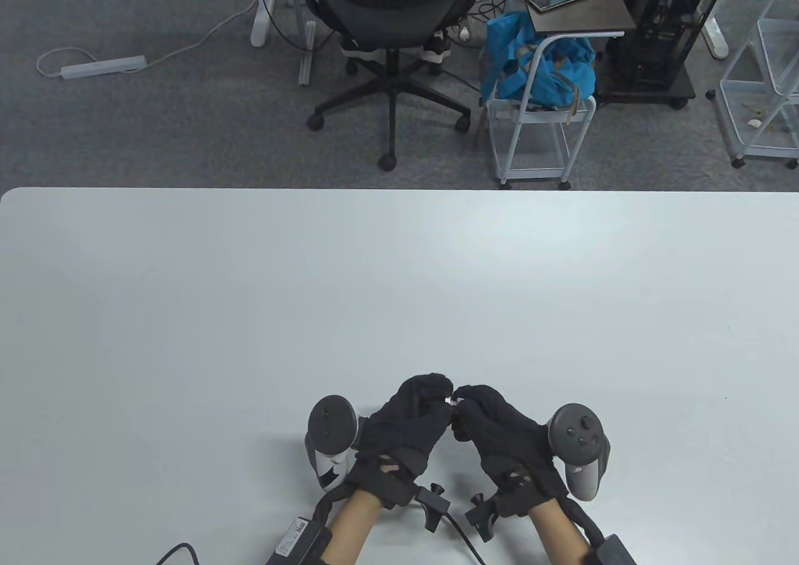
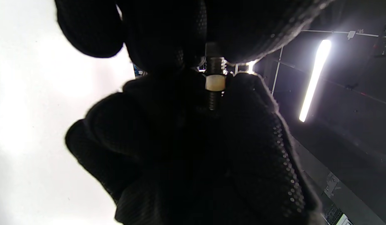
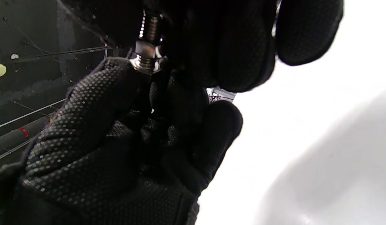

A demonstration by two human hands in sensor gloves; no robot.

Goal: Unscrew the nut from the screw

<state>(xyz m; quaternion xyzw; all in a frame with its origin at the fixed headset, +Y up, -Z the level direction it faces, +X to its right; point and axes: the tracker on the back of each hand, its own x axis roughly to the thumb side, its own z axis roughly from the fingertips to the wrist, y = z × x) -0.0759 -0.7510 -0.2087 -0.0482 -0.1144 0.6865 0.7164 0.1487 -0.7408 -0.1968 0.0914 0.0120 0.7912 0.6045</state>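
Observation:
Both gloved hands meet near the table's front edge. My left hand (image 1: 437,397) grips the head end of the screw (image 2: 215,64). My right hand (image 1: 467,401) pinches the pale hex nut (image 2: 215,82) between thumb and finger, with thread showing on both sides of it. In the table view only a small bright speck of the screw (image 1: 450,401) shows between the fingertips. In the right wrist view the thread (image 3: 150,28) runs up into my right fingers (image 3: 236,40), and a hex metal piece (image 3: 144,59) lies against my left thumb (image 3: 96,103).
The white table (image 1: 399,290) stretches ahead of the hands. Beyond its far edge stand an office chair (image 1: 390,22), a white cart with a blue bag (image 1: 537,72) and white shelving (image 1: 768,65).

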